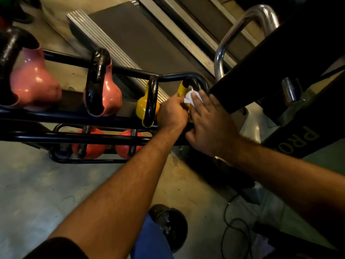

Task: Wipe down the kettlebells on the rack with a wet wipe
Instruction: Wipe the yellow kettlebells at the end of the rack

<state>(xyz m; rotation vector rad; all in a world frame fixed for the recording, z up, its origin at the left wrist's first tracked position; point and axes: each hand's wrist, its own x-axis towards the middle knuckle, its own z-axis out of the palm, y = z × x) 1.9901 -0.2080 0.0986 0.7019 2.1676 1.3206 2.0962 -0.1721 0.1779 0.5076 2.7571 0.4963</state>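
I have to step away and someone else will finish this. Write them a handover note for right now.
Right hand: fingers flat, pressing the wipe on the rightmost yellow kettlebell at the top rail's right end.
Left hand: at the same kettlebell, beside the wipe; its grip is hidden.
Rack: top rail also holds a second yellow kettlebell and two pink ones; lower rail holds two red ones.
Done: unclear from this view; only this kettlebell is under the wipe.
Left: finish it, then do the others.

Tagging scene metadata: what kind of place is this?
Most likely a gym: coloured kettlebells sit on a black two-tier rack, with what looks like a treadmill deck behind it.
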